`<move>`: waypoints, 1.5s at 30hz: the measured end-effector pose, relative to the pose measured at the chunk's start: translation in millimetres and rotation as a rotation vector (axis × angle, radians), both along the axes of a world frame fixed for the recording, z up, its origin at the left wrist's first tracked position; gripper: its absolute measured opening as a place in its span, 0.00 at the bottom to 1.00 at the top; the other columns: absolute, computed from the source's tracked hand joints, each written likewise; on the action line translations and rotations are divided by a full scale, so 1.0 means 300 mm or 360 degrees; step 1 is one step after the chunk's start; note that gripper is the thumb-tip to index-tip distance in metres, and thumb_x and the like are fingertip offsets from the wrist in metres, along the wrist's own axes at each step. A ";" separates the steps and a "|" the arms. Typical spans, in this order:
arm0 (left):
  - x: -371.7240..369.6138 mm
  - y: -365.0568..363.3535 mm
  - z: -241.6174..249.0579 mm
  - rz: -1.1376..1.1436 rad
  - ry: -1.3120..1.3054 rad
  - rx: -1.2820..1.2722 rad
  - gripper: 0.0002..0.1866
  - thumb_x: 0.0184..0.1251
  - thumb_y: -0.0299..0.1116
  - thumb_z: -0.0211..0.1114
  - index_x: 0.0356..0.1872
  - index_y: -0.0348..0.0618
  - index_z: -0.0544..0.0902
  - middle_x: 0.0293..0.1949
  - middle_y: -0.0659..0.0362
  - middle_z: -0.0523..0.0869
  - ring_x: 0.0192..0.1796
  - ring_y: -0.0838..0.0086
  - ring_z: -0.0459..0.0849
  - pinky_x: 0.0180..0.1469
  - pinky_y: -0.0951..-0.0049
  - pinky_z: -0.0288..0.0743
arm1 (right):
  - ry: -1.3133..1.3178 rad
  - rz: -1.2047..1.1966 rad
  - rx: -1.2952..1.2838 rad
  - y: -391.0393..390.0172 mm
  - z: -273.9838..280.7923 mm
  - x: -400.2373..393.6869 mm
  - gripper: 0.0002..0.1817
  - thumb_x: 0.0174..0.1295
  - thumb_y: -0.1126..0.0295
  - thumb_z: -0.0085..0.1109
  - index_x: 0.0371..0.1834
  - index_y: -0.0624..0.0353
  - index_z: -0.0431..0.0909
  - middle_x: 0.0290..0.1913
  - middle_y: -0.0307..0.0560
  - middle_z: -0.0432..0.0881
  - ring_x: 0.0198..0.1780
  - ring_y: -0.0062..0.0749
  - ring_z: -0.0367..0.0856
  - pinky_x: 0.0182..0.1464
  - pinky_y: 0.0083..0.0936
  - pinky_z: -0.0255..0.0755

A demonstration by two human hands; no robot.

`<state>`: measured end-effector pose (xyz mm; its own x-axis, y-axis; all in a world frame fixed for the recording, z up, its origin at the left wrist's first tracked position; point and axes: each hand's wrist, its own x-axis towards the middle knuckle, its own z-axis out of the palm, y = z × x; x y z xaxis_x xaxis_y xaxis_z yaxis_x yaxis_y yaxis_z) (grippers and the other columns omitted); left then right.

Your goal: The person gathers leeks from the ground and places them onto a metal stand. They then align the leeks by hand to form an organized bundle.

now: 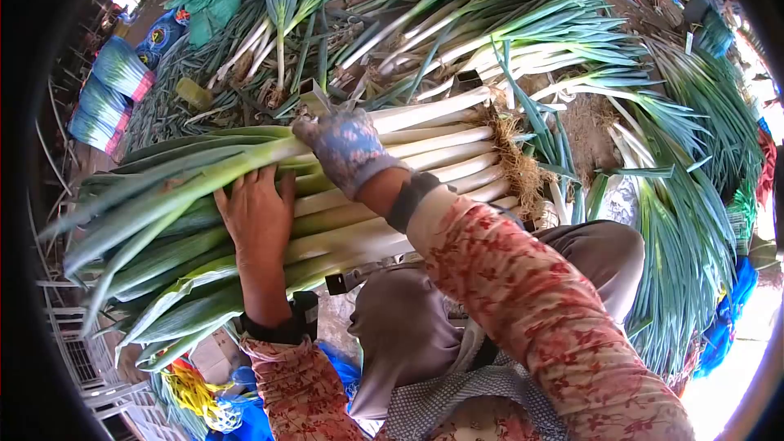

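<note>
A thick row of leeks [457, 155] lies across in front of me, white stems and brown roots [516, 159] to the right, green leaves [175, 233] to the left. My right hand [347, 147], in a patterned glove, is closed around the uppermost leek [429, 113] at the far side of the row. Some of its fingers are hidden. My left hand [260, 208] is bare and rests on the bundle where the stems turn green, its fingers apart.
Metal frame ends [467, 80] stand up behind the row. Heaps of loose leeks [523, 24] cover the ground beyond, and more leeks [682, 253] lie at my right. Printed packs [121, 65] and a green bag [208, 4] sit at the far left. Yellow strips [192, 392] are at lower left.
</note>
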<state>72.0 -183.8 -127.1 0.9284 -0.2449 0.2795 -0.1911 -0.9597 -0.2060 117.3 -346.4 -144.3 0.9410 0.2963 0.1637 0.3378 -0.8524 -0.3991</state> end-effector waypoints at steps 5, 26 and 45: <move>-0.002 -0.024 0.026 0.0020 0.0055 -0.0070 0.16 0.65 0.46 0.59 0.46 0.49 0.81 0.49 0.60 0.83 0.59 0.68 0.76 0.69 0.46 0.49 | -0.0100 0.0037 -0.0031 0.047 0.020 0.014 0.15 0.69 0.62 0.42 0.47 0.51 0.79 0.36 0.49 0.85 0.41 0.47 0.84 0.42 0.43 0.73; 0.013 0.010 0.037 0.0052 -0.0327 0.0031 0.27 0.64 0.52 0.58 0.63 0.55 0.73 0.60 0.53 0.75 0.67 0.64 0.67 0.68 0.50 0.54 | 0.0510 0.0232 0.0190 -0.071 -0.053 -0.009 0.28 0.68 0.46 0.41 0.67 0.45 0.67 0.56 0.65 0.73 0.58 0.62 0.72 0.62 0.44 0.65; 0.057 0.013 0.048 0.0307 0.0088 0.0010 0.23 0.67 0.51 0.51 0.56 0.51 0.79 0.61 0.61 0.77 0.69 0.67 0.65 0.65 0.56 0.55 | 0.0067 -0.0032 -0.0338 -0.601 -0.182 -0.193 0.21 0.65 0.57 0.49 0.57 0.54 0.75 0.55 0.54 0.75 0.61 0.51 0.68 0.63 0.41 0.64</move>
